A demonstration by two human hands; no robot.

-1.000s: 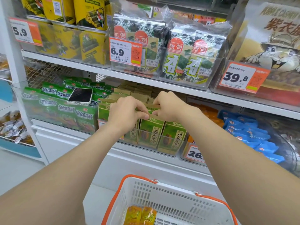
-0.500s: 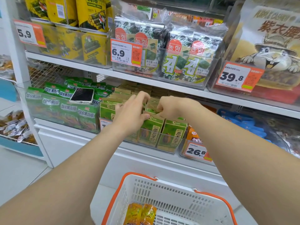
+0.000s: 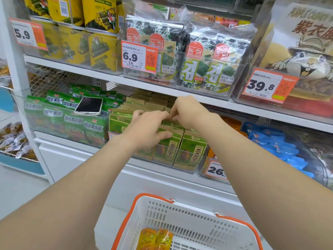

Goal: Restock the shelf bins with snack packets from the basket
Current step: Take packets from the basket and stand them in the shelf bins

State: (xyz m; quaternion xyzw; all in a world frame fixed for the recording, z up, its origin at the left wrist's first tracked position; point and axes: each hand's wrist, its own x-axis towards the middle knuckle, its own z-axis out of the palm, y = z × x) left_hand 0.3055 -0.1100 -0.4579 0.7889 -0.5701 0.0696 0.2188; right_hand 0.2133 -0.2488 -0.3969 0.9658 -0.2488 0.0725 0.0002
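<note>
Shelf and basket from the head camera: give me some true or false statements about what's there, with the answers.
1. A phone lies on the green packets in the left bin. True.
2. The basket is empty. False: orange packets lie in it.
3. The left hand and the right hand are both at the bin of green-and-brown packets. True.
4. The 39.8 tag hangs directly above the hands. False: it hangs far to the right; the 6.9 tag is above the left hand.
</note>
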